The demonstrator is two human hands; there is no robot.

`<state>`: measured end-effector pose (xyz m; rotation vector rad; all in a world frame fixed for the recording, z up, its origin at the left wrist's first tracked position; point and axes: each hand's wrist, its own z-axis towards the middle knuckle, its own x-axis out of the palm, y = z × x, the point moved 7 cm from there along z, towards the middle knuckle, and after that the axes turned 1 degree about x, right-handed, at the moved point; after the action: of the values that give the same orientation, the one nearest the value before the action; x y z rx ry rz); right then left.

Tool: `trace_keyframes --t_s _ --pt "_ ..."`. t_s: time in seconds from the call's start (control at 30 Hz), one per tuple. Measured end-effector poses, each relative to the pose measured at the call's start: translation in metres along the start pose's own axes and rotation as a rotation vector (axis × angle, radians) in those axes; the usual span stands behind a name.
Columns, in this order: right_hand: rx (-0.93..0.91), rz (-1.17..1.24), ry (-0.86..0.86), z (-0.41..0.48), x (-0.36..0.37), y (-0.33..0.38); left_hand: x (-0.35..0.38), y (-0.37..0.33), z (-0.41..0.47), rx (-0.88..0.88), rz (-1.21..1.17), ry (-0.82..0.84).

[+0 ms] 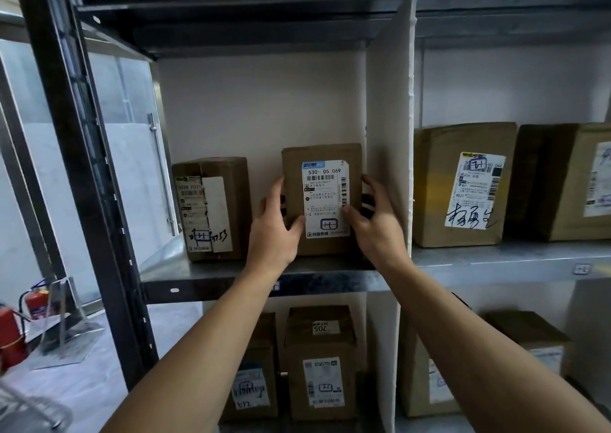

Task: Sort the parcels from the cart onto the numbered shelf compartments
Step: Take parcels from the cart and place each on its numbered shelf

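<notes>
Head view: with left hand (276,231) and right hand (377,221) curled round the sides of upright parcel (322,201) on shelf (231,277), just beside divider (390,135), release evenly, or risk tipping it forward or wedging right hand against divider.

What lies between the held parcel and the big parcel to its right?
The right hand gripping the held parcel, then a white divider panel; head view shows it.

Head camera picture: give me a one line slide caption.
Left hand and right hand grip a labelled parcel standing on the shelf, between another parcel and the white divider.
</notes>
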<state>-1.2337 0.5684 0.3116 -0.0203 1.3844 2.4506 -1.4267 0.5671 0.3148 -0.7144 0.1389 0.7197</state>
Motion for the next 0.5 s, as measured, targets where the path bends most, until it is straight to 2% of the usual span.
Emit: trace_keyframes --t_s 0.27,0.5 --pt "-0.047 -0.082 -0.004 -0.009 -0.010 0.006 -0.012 -0.011 -0.009 0.008 0.067 -0.059" --pt "-0.300 -0.280 -0.056 -0.041 -0.016 0.011 -0.029 -0.026 -0.047 0.121 0.218 -0.098"
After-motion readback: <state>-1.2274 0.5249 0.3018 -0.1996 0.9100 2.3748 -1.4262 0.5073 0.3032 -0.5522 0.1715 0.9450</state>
